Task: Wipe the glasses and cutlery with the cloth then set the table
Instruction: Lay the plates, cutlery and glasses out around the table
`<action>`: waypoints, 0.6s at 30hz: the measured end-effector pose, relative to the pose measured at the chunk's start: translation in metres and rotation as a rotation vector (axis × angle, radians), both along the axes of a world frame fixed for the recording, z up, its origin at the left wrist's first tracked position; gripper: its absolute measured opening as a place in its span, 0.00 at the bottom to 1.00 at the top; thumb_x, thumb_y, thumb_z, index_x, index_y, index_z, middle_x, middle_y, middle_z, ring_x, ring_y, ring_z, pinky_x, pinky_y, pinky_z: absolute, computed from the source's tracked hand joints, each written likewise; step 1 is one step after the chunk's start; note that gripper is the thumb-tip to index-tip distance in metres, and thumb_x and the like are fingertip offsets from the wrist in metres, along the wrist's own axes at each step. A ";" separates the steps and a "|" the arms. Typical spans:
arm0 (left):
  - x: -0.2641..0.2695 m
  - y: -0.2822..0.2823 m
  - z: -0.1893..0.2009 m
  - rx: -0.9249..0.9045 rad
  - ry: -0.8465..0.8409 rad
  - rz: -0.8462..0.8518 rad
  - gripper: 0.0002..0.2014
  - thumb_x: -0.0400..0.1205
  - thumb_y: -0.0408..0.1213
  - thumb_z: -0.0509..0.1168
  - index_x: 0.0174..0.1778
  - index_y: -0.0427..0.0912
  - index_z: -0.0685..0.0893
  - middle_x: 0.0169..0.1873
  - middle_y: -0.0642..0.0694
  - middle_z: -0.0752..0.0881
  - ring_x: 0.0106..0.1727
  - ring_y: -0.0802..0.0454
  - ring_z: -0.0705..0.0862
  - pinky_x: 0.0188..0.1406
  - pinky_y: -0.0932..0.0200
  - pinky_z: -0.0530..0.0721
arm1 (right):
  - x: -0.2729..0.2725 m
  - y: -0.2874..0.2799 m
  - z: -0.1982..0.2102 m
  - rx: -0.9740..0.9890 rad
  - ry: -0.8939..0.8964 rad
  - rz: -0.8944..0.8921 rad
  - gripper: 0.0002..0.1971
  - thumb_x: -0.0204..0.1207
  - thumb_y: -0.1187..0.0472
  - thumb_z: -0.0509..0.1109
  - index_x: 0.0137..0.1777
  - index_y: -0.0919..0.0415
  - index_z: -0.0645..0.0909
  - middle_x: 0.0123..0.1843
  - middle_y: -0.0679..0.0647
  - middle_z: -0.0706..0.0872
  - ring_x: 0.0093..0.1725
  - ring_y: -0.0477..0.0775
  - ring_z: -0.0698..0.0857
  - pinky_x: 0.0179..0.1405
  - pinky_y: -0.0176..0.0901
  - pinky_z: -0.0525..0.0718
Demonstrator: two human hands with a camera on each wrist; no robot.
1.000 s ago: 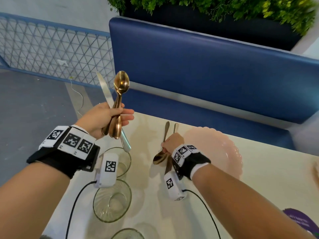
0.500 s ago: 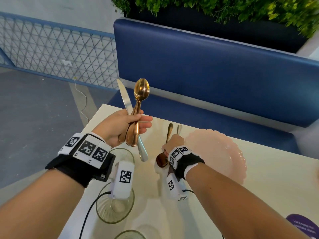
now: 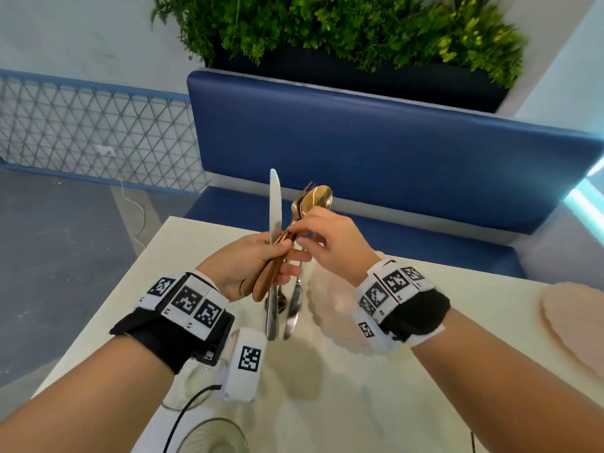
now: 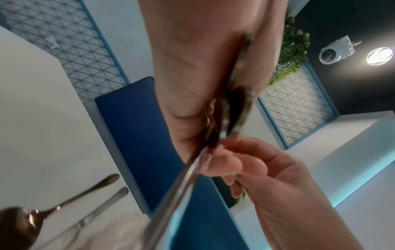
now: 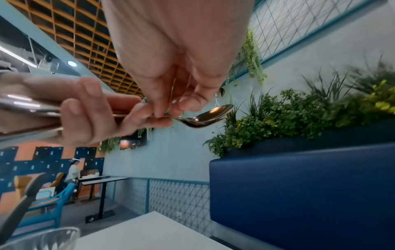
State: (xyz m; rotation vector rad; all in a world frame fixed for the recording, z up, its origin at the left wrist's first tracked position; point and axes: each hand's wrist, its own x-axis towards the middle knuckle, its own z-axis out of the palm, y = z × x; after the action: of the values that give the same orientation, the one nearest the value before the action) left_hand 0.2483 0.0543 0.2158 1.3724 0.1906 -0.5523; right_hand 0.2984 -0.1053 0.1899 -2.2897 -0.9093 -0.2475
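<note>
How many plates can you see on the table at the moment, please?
2. The near plate sits mid-view, partly hidden by a wristband; the far plate is at the right edge, cut off by the frame. Others may lie out of view.

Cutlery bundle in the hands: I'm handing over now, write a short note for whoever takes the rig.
Left hand grips a raised bundle: a silver knife, gold spoons and a fork whose tines show behind them.
Right hand pinches a gold spoon's neck just below the bowl, seemingly to pull it out.
On the table: one spoon and one knife laid left of the pink plate; glasses near the front edge.
Done: one setting's cutlery laid.
Left: place the held pieces and the glasses. No cloth in view.
</note>
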 end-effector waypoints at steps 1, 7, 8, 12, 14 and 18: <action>-0.003 -0.008 0.001 -0.004 0.002 -0.014 0.12 0.86 0.36 0.54 0.60 0.40 0.80 0.48 0.41 0.90 0.28 0.57 0.85 0.27 0.65 0.85 | -0.003 -0.011 0.003 -0.016 -0.006 0.001 0.07 0.72 0.69 0.70 0.49 0.64 0.87 0.45 0.57 0.85 0.39 0.44 0.76 0.38 0.20 0.71; -0.019 -0.062 0.008 0.059 0.004 -0.117 0.11 0.85 0.38 0.57 0.57 0.41 0.81 0.43 0.44 0.91 0.21 0.59 0.76 0.20 0.67 0.79 | -0.026 -0.075 0.018 -0.115 -0.055 -0.014 0.05 0.73 0.67 0.70 0.46 0.67 0.85 0.47 0.60 0.85 0.41 0.50 0.78 0.41 0.38 0.80; -0.020 -0.071 0.007 0.054 0.005 -0.127 0.10 0.84 0.38 0.58 0.57 0.41 0.81 0.45 0.43 0.91 0.21 0.59 0.75 0.21 0.67 0.80 | -0.029 -0.084 0.020 -0.117 -0.043 -0.014 0.05 0.74 0.67 0.70 0.46 0.67 0.85 0.46 0.59 0.85 0.40 0.47 0.76 0.41 0.31 0.79; -0.030 -0.110 0.006 0.042 0.022 -0.163 0.11 0.83 0.38 0.61 0.59 0.38 0.79 0.44 0.40 0.91 0.21 0.59 0.75 0.22 0.68 0.80 | -0.041 -0.125 0.027 -0.133 0.021 -0.044 0.07 0.76 0.64 0.69 0.52 0.63 0.84 0.45 0.56 0.86 0.41 0.49 0.80 0.42 0.28 0.75; -0.036 -0.129 0.006 0.064 0.018 -0.193 0.10 0.83 0.38 0.61 0.58 0.39 0.79 0.45 0.39 0.90 0.20 0.59 0.75 0.20 0.69 0.79 | -0.046 -0.143 0.031 -0.229 0.055 -0.050 0.08 0.77 0.62 0.69 0.52 0.62 0.86 0.45 0.55 0.86 0.44 0.51 0.80 0.46 0.39 0.77; -0.043 -0.162 0.001 0.096 0.035 -0.254 0.14 0.86 0.43 0.55 0.58 0.40 0.81 0.47 0.39 0.90 0.21 0.59 0.73 0.22 0.69 0.77 | -0.056 -0.178 0.038 -0.364 0.097 -0.039 0.09 0.78 0.61 0.67 0.50 0.63 0.87 0.43 0.49 0.75 0.43 0.46 0.72 0.45 0.36 0.69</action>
State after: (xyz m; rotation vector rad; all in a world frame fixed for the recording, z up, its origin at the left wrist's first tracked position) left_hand 0.2056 -0.1080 0.2172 1.4912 0.0716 -0.7868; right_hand 0.2429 -0.2831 0.2277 -2.6280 -0.9203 0.0157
